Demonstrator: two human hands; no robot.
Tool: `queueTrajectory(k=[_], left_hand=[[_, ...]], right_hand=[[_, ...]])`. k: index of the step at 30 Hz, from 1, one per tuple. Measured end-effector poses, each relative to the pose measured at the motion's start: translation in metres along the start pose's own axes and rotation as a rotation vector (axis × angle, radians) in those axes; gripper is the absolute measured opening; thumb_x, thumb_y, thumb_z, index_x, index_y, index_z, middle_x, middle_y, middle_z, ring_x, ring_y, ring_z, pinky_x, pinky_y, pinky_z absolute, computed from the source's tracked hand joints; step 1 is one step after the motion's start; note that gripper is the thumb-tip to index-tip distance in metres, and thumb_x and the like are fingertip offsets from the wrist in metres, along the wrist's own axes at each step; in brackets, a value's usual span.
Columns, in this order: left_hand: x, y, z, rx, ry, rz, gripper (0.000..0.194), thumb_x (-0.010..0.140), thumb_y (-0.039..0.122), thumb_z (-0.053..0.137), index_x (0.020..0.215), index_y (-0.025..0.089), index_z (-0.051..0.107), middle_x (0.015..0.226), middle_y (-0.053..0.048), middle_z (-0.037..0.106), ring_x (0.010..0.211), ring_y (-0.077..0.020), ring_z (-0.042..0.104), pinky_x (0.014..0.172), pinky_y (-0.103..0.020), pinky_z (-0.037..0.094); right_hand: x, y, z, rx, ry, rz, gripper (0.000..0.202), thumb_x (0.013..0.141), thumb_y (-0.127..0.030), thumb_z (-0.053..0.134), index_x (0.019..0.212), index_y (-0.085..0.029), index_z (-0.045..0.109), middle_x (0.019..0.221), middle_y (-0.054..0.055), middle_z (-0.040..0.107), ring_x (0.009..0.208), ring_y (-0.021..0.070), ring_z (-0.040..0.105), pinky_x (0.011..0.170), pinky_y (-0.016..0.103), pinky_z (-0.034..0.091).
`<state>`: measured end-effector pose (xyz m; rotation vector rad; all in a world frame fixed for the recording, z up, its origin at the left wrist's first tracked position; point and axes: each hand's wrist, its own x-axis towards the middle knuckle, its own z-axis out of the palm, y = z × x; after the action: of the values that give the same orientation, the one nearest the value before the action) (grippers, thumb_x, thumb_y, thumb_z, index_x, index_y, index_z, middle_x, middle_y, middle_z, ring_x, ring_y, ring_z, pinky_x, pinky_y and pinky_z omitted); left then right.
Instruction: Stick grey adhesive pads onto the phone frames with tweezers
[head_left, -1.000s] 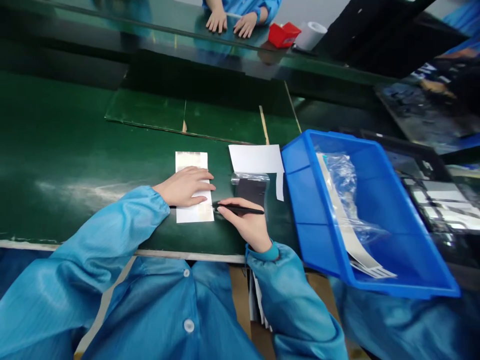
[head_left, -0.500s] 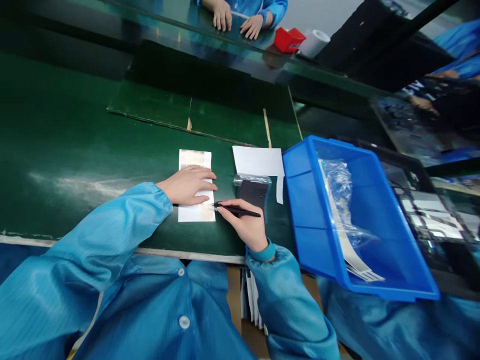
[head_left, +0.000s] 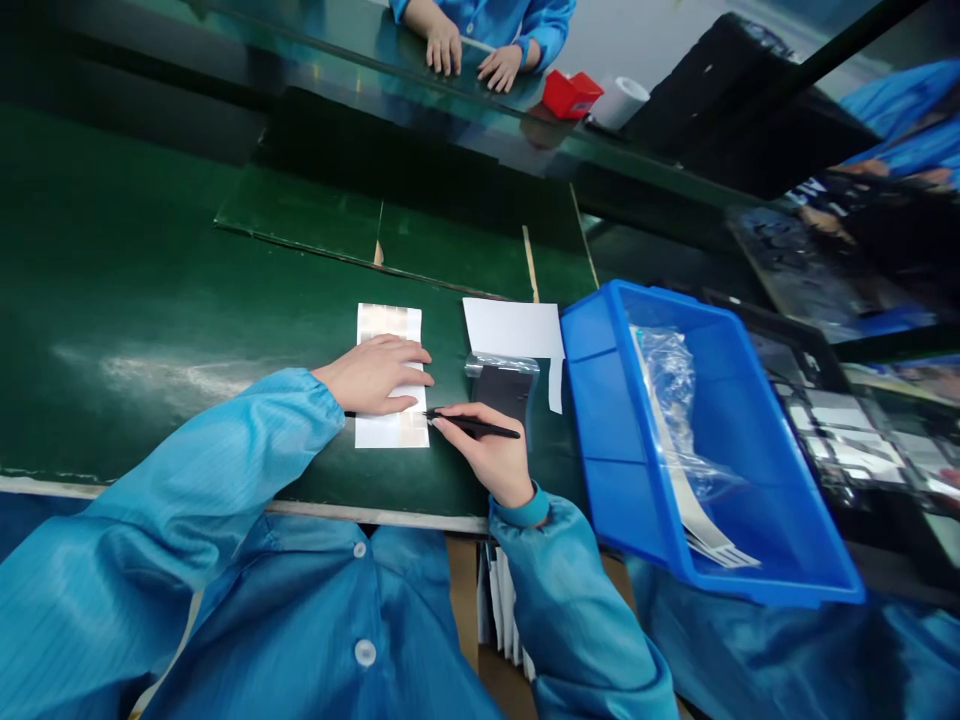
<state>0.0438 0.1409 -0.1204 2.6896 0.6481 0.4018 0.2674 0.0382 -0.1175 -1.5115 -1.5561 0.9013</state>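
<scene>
"Two hands, well apart: what does each one have?"

"The left hand (head_left: 379,375) lies flat, fingers a little spread, across the middle of a pale sheet (head_left: 382,431), clamped on nothing. The right hand (head_left: 496,457) is pinched round a slim black tool (head_left: 484,428); pen or tweezers, I can't tell."

"Where's the sheet, exactly?"

"On the green surface (head_left: 187,310), beneath the left hand, its far and near ends showing past the palm. The right hand sits just beside its right edge, the tool's tip at that edge; touching or barely short, I can't make out."

"How would it handle?"

"Light and thin, I'd guess, apt to slide or curl with nothing weighing it down. I'd take it by a near corner and keep off the beige patches (head_left: 413,424), which could be delicate."

"And the tool?"

"Probably light, stiff and smooth; a pinch towards the tip should steer it best."

"Anything close by?"

"A dark piece in a clear bag (head_left: 502,389), just beyond the right hand."
</scene>
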Motion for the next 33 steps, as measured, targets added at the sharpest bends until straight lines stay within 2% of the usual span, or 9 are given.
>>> queueTrajectory(k=[11, 33], left_hand=[[0.0003, -0.0007, 0.0004, 0.005, -0.003, -0.002, 0.037, 0.094, 0.037, 0.053, 0.124, 0.022, 0.068, 0.14, -0.013, 0.056, 0.13, -0.0304, 0.052, 0.111, -0.049, 0.038], [0.0007, -0.0009, 0.0012, 0.005, -0.014, -0.003, 0.038, 0.094, 0.038, 0.052, 0.126, 0.022, 0.067, 0.141, -0.013, 0.055, 0.132, -0.0304, 0.051, 0.112, -0.049, 0.036]], right_hand=[[0.0003, 0.0001, 0.001, -0.036, 0.023, 0.015, 0.016, 0.077, -0.037, 0.08, 0.084, -0.024, 0.077, 0.087, 0.004, 0.079, 0.082, 0.0244, 0.074, 0.084, 0.04, 0.061], [0.0007, 0.0004, 0.0002, -0.031, 0.028, 0.024, 0.017, 0.075, -0.037, 0.082, 0.084, -0.024, 0.078, 0.086, 0.004, 0.079, 0.082, 0.0245, 0.074, 0.083, 0.041, 0.061]])
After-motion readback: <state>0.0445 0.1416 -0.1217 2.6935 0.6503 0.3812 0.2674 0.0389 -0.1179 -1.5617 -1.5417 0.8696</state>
